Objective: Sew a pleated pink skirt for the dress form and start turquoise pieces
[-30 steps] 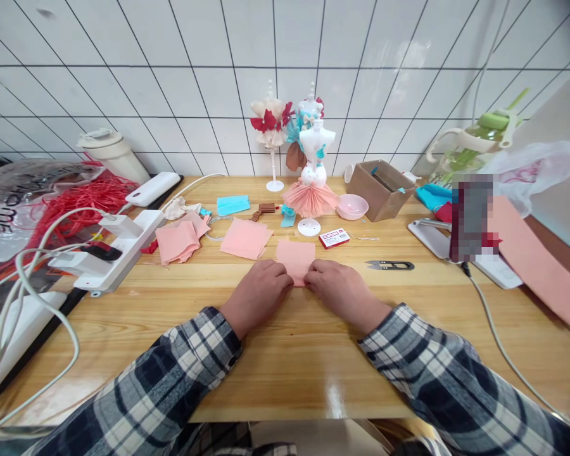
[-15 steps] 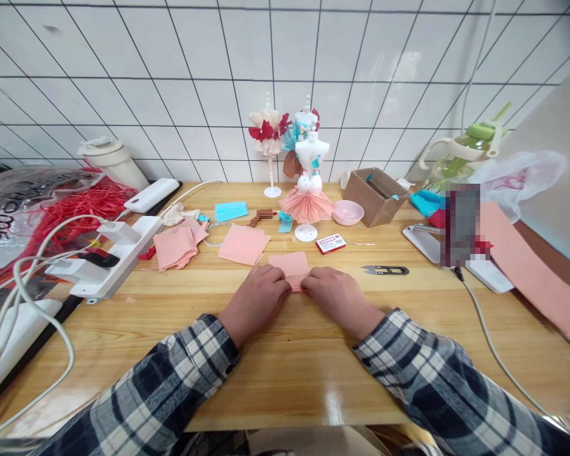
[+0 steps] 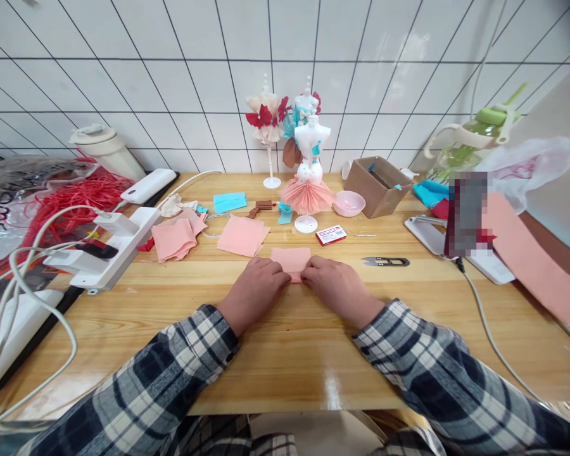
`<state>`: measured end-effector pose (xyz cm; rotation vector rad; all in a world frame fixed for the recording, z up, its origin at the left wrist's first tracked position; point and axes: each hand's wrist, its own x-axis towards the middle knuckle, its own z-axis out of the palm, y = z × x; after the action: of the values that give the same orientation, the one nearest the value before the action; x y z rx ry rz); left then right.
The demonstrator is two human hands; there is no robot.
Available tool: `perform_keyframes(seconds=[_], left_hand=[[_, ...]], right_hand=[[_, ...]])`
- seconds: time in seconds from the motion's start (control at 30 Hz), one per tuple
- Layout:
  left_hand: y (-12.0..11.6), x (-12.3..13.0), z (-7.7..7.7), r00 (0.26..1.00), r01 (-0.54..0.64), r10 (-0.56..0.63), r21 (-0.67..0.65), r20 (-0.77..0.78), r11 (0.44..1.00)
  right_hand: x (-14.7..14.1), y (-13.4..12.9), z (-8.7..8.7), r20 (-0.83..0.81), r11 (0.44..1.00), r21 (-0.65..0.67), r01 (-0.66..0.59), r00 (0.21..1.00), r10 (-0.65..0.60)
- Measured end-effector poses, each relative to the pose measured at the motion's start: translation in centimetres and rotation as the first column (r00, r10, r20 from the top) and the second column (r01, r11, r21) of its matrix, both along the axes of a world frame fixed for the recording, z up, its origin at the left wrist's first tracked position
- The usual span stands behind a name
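A small sheet of pink crepe-like paper (image 3: 291,257) lies flat on the wooden table in front of me, its near edge folded over into a narrow strip. My left hand (image 3: 259,286) grips the left end of that fold with curled fingers. At the right end, my right hand (image 3: 338,286) pinches the same fold, the fingertips of both hands nearly meeting. Just beyond is a stack of pink paper squares (image 3: 242,235), with a looser pile of pink pieces (image 3: 175,238) to its left. Thread snips (image 3: 386,261) lie to the right of my right hand.
Behind the sheet stand a white mini dress form (image 3: 312,142) with a pleated pink skirt, a small staple-like box (image 3: 330,235), a pink bowl (image 3: 349,204) and a brown cardboard box (image 3: 377,190). A power strip (image 3: 118,244) with cables sits left, a phone on a stand (image 3: 465,218) right.
My view has tipped slightly, so the tabletop things appear a little higher. Both hands stay on the folded edge of the pink sheet, with little movement between them.
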<state>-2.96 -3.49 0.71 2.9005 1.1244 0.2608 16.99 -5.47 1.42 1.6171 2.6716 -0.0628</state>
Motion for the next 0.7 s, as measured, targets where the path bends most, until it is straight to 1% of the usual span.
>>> perform_keyframes(seconds=[0.1, 0.23, 0.33, 0.4, 0.53, 0.6, 0.7], left_hand=[[0.01, 0.05, 0.09, 1.0, 0.011, -0.012, 0.033, 0.02, 0.999], [0.03, 0.0, 0.17, 1.0, 0.02, -0.021, 0.021, 0.018, 1.0], [0.01, -0.03, 0.04, 0.999, 0.019, -0.02, 0.03, 0.047, 0.999], [-0.02, -0.02, -0.12, 0.998, 0.021, -0.024, 0.04, 0.065, 0.999], [-0.06, 0.03, -0.3, 0.999, 0.025, -0.026, 0.023, 0.048, 0.999], [-0.06, 0.05, -0.19, 0.998, 0.023, -0.024, 0.015, 0.05, 1.0], [-0.03, 0.1, 0.14, 0.996, 0.044, -0.046, 0.03, 0.074, 0.999]], right_hand=[[0.03, -0.18, 0.13, 0.013, 1.0, 0.003, 0.009, 1.0, -0.009], [0.07, -0.24, 0.32, 0.007, 0.999, 0.036, -0.008, 1.0, 0.008], [0.08, -0.14, 0.34, 0.001, 1.0, 0.008, -0.027, 1.0, 0.027], [0.09, -0.05, 0.26, -0.001, 1.0, -0.015, -0.017, 1.0, 0.017], [0.11, 0.06, 0.05, -0.001, 1.0, -0.007, 0.031, 1.0, -0.031], [0.14, 0.09, -0.05, -0.006, 0.999, 0.0, 0.049, 0.999, -0.049], [0.17, 0.13, -0.2, -0.004, 0.999, 0.003, 0.037, 0.999, -0.037]])
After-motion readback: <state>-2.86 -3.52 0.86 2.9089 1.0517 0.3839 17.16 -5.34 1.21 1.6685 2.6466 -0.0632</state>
